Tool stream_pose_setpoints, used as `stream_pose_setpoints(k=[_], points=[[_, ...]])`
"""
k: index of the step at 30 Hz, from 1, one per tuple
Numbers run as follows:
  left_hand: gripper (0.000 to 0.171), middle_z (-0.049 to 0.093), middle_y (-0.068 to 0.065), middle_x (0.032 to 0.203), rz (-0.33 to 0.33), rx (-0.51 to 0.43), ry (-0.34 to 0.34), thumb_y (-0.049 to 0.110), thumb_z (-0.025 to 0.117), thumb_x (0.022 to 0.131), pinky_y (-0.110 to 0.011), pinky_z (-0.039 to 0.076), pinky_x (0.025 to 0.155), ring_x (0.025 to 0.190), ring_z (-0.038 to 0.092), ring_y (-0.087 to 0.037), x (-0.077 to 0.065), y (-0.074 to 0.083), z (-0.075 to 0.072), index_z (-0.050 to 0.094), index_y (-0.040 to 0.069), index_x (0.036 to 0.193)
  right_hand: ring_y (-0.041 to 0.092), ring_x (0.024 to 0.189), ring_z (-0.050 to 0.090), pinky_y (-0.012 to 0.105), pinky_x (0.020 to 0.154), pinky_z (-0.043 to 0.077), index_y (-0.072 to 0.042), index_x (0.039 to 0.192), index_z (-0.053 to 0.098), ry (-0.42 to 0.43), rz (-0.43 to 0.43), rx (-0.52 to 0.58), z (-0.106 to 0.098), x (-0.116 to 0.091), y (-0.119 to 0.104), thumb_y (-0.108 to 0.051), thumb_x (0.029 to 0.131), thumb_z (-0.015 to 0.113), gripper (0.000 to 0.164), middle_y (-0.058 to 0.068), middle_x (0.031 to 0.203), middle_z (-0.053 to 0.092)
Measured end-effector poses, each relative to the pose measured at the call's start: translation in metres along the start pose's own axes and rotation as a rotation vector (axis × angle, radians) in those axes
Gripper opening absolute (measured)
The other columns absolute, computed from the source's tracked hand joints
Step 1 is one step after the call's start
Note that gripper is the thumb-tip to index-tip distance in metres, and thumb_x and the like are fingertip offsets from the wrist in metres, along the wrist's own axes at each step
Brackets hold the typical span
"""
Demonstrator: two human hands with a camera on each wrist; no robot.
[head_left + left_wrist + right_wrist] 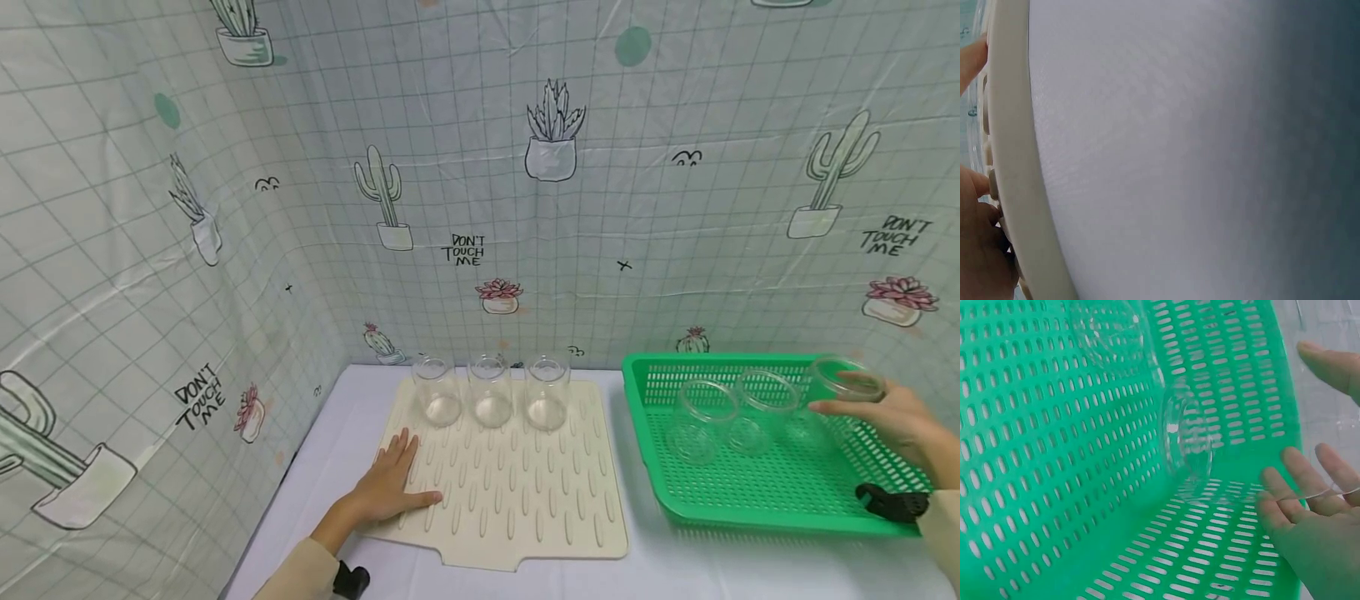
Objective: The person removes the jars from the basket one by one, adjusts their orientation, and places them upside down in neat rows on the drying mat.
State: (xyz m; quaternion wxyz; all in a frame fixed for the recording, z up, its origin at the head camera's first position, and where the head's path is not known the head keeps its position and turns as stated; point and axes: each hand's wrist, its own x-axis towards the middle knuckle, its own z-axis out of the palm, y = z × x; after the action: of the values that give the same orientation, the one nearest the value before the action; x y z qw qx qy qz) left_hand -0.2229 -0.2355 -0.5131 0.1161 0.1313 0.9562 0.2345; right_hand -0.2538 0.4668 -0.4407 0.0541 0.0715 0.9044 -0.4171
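My left hand (390, 483) rests with fingers spread on the left part of a cream ribbed mat (525, 508). In the left wrist view, that hand (982, 244) shows at the edge, beside the mat's rim (1016, 156). Along the mat's back stand three clear glasses: a left one (437, 396), a middle one (491, 396) and a right one (547, 396). My right hand (896, 417) holds another clear glass (843, 379) near its rim, at the right of a green basket (645, 450). Thumb and fingers (1291, 506) lie on opposite sides of this glass (1188, 440).
Two more clear glasses, one to the left (705, 408) and one beside it (767, 396), are in the basket. White cloth (337, 433) covers the table. A grid-patterned curtain (450, 183) with cactus drawings hangs behind and at the left.
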Motion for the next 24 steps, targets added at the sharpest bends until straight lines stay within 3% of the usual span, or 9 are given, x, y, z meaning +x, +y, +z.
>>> stream_pose_setpoints(k=[4,11,14,18,21,24], points=[[0.113,0.005,-0.024,0.164,-0.004,-0.007,0.003,0.063,0.070,0.083,-0.057,0.007,0.119,0.150,0.004,-0.042,-0.001,0.001,-0.001,0.017,-0.004,0.157,0.071,0.125,0.017,0.079,0.092,0.029,0.015,0.151,0.002,0.052,-0.021,0.008,-0.001,-0.002,-0.005,-0.038,0.096,0.067,0.100,0.050,0.146,0.008],[0.112,0.006,-0.025,0.163,0.015,-0.012,0.018,0.062,0.070,0.083,-0.059,0.007,0.118,0.149,0.005,-0.044,-0.001,-0.001,0.000,0.018,-0.005,0.156,0.070,0.126,0.017,0.079,0.097,0.023,0.007,0.156,0.003,0.124,-0.103,0.054,-0.008,-0.004,-0.013,-0.032,0.096,0.069,0.097,0.047,0.151,0.005],[0.113,0.006,-0.024,0.164,-0.002,-0.018,0.012,0.063,0.070,0.083,-0.060,0.008,0.118,0.149,0.005,-0.043,-0.001,0.000,0.000,0.018,-0.004,0.157,0.066,0.126,0.020,0.077,0.098,0.025,-0.002,0.159,0.004,0.165,-0.114,0.028,-0.010,-0.006,-0.015,-0.035,0.095,0.069,0.097,0.043,0.152,0.015],[0.113,0.005,-0.022,0.164,-0.019,-0.024,0.004,0.063,0.071,0.082,-0.060,0.008,0.118,0.150,0.004,-0.042,-0.002,0.002,-0.001,0.017,-0.003,0.157,0.066,0.128,0.019,0.078,0.099,0.021,-0.003,0.160,0.005,0.186,-0.118,0.013,-0.013,-0.012,-0.022,-0.036,0.095,0.069,0.097,0.045,0.147,0.022],[0.113,0.006,-0.023,0.164,-0.015,-0.023,0.004,0.063,0.071,0.083,-0.058,0.007,0.119,0.150,0.004,-0.042,-0.003,0.003,-0.001,0.017,-0.003,0.157,0.070,0.128,0.014,0.081,0.100,0.014,0.005,0.157,0.003,0.161,-0.130,0.036,-0.015,-0.018,-0.031,-0.031,0.096,0.069,0.096,0.051,0.145,0.014],[0.112,0.006,-0.023,0.164,-0.008,-0.020,0.005,0.063,0.071,0.083,-0.057,0.006,0.119,0.150,0.004,-0.041,-0.003,0.003,-0.002,0.018,-0.003,0.157,0.070,0.128,0.014,0.081,0.101,0.011,0.004,0.157,0.000,0.149,-0.129,0.042,-0.018,-0.022,-0.036,-0.030,0.097,0.067,0.096,0.051,0.147,0.008]])
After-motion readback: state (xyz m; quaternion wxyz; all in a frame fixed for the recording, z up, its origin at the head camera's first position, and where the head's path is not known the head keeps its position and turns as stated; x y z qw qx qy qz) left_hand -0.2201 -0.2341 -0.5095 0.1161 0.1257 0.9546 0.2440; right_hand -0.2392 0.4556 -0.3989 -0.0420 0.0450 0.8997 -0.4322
